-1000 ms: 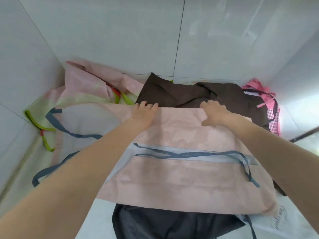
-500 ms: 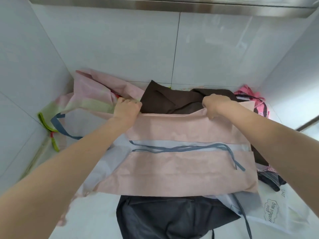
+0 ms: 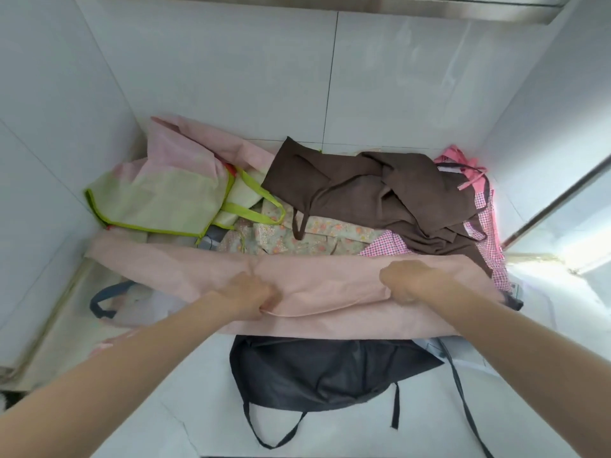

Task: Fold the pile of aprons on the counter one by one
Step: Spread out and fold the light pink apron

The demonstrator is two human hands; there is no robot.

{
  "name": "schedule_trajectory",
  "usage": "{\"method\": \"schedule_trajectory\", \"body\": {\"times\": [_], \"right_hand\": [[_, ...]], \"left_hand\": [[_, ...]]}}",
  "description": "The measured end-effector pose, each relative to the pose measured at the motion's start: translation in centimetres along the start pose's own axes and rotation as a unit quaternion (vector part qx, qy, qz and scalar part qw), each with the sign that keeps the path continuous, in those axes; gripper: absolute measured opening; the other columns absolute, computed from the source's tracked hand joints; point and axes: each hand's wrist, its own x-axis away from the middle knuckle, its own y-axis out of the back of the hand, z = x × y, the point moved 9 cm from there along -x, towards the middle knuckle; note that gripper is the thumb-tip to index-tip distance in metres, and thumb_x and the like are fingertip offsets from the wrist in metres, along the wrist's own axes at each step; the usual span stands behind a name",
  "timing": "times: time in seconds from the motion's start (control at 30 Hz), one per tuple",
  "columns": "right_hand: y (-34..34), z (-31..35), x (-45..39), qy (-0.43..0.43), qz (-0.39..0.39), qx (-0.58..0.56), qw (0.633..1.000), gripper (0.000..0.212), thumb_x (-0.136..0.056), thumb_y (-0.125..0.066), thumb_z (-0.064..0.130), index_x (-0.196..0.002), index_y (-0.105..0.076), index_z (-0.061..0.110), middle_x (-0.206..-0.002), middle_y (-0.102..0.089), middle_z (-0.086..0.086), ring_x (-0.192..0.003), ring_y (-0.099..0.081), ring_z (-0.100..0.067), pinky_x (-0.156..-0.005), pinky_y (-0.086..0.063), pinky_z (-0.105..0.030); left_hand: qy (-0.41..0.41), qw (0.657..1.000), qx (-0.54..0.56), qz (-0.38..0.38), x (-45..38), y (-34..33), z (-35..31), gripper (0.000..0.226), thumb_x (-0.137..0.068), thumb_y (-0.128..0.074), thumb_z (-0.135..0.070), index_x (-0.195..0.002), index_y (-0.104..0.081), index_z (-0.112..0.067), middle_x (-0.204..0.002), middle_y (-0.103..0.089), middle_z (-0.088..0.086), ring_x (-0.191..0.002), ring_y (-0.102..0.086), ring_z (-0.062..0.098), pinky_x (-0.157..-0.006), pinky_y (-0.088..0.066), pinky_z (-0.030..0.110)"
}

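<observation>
A pale pink apron (image 3: pixel 330 282) lies across the middle of the white counter (image 3: pixel 185 391) as a long folded band. My left hand (image 3: pixel 251 292) grips its folded edge near the middle. My right hand (image 3: pixel 403 279) holds the same edge further right. Behind it lies the pile: a brown apron (image 3: pixel 380 193), a floral apron (image 3: pixel 297 236), a pink checked apron (image 3: pixel 486 226) and a pink and green apron (image 3: pixel 158 193) with lime straps. In front of the pink band lies a dark grey apron (image 3: pixel 324 371) with black ties.
White tiled walls close in the counter at the back (image 3: pixel 330 77), left and right. A steel ledge (image 3: pixel 330 4) runs overhead. A blue strap loop (image 3: pixel 105 299) lies at the left on a whitish cloth. A window edge (image 3: pixel 562 200) stands at the right.
Both hands pulled the pink apron's far edge toward me, folding it over itself. The blue ties are covered now, and the floral and checked aprons behind are uncovered.
</observation>
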Motion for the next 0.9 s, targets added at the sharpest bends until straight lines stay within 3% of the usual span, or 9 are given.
{"method": "schedule_trajectory", "body": {"times": [0.07,0.17,0.27,0.37,0.43,0.5,0.63,0.8,0.9], "right_hand": [[-1.6,0.8,-0.4,0.009,-0.008,0.013,1.000,0.031,-0.093,-0.047,0.009,-0.124,-0.049,0.006,-0.124,-0.053,-0.012,-0.112,-0.054,-0.028,-0.086,-0.043,-0.033],[-2.7,1.6,-0.9,0.020,-0.002,0.017,1.000,0.031,-0.091,-0.052,0.011,-0.121,-0.052,0.006,-0.121,-0.055,-0.011,-0.104,-0.057,-0.027,-0.082,-0.045,-0.034],[-3.0,2.7,-1.2,0.060,0.033,-0.033,0.997,0.042,-0.085,-0.065,0.028,-0.119,-0.051,0.008,-0.116,-0.053,-0.009,-0.090,-0.049,-0.022,-0.074,-0.041,-0.031],[-2.5,4.1,-1.1,0.118,0.036,-0.108,0.986,0.036,-0.080,-0.070,0.038,-0.098,-0.050,0.014,-0.101,-0.047,-0.005,-0.090,-0.047,-0.022,-0.077,-0.042,-0.033],[-2.6,4.9,-1.1,0.137,0.036,-0.117,0.983,0.033,-0.078,-0.072,0.036,-0.075,-0.045,0.018,-0.090,-0.047,-0.003,-0.085,-0.048,-0.024,-0.069,-0.041,-0.032],[-2.9,5.4,-1.2,0.144,0.033,-0.109,0.983,0.035,-0.079,-0.072,0.029,-0.066,-0.040,0.019,-0.077,-0.046,-0.001,-0.081,-0.049,-0.024,-0.062,-0.038,-0.030],[-3.3,5.8,-1.7,0.150,0.011,-0.050,0.987,0.032,-0.081,-0.062,0.008,-0.061,-0.038,0.017,-0.069,-0.041,0.001,-0.078,-0.050,-0.025,-0.053,-0.033,-0.026],[-3.6,6.3,-2.0,0.157,-0.004,0.008,0.987,0.032,-0.081,-0.059,0.005,-0.061,-0.038,0.017,-0.071,-0.041,-0.001,-0.078,-0.050,-0.026,-0.050,-0.030,-0.024],[-3.7,6.4,-2.0,0.158,-0.004,0.028,0.987,0.034,-0.084,-0.059,0.006,-0.062,-0.036,0.018,-0.071,-0.040,0.000,-0.078,-0.050,-0.026,-0.049,-0.030,-0.024]], "left_hand": [[0.023,1.000,0.006,0.014,-0.2,-1.1,0.5,0.019,-0.090,-0.051,-0.018,-0.109,-0.054,-0.017,-0.116,-0.059,0.008,-0.107,-0.056,0.028,-0.077,-0.032,0.028],[0.005,0.999,0.044,0.028,-0.4,-2.6,0.6,0.010,-0.085,-0.055,-0.020,-0.090,-0.047,-0.023,-0.108,-0.062,0.003,-0.092,-0.055,0.025,-0.079,-0.032,0.030],[-0.025,0.996,0.087,0.018,-0.6,-2.8,-0.2,0.020,-0.080,-0.058,-0.024,-0.081,-0.038,-0.023,-0.094,-0.058,-0.002,-0.080,-0.047,0.019,-0.072,-0.028,0.028],[-0.045,0.994,0.102,0.007,-0.9,-2.1,-1.8,0.024,-0.078,-0.063,-0.027,-0.081,-0.040,-0.021,-0.086,-0.051,-0.005,-0.078,-0.044,0.016,-0.068,-0.031,0.028],[-0.051,0.994,0.099,0.012,-1.3,-2.1,-2.9,0.025,-0.078,-0.064,-0.028,-0.081,-0.041,-0.020,-0.092,-0.057,-0.001,-0.078,-0.046,0.017,-0.071,-0.031,0.028],[-0.059,0.995,0.085,0.005,-1.5,-1.8,-3.7,0.022,-0.079,-0.063,-0.027,-0.082,-0.042,-0.021,-0.094,-0.059,0.000,-0.081,-0.050,0.020,-0.076,-0.030,0.028],[-0.072,0.995,0.071,-0.010,-1.7,-1.2,-4.6,0.023,-0.078,-0.064,-0.025,-0.081,-0.042,-0.021,-0.085,-0.047,-0.007,-0.081,-0.048,0.018,-0.073,-0.025,0.027],[-0.081,0.995,0.061,-0.010,-2.1,-1.1,-5.2,0.034,-0.075,-0.064,-0.025,-0.065,-0.032,-0.025,-0.079,-0.045,-0.009,-0.073,-0.041,0.015,-0.072,-0.023,0.026],[-0.085,0.995,0.054,0.003,-2.2,-1.4,-5.6,0.028,-0.077,-0.061,-0.020,-0.067,-0.034,-0.024,-0.067,-0.037,-0.012,-0.071,-0.040,0.017,-0.076,-0.030,0.026]]}}
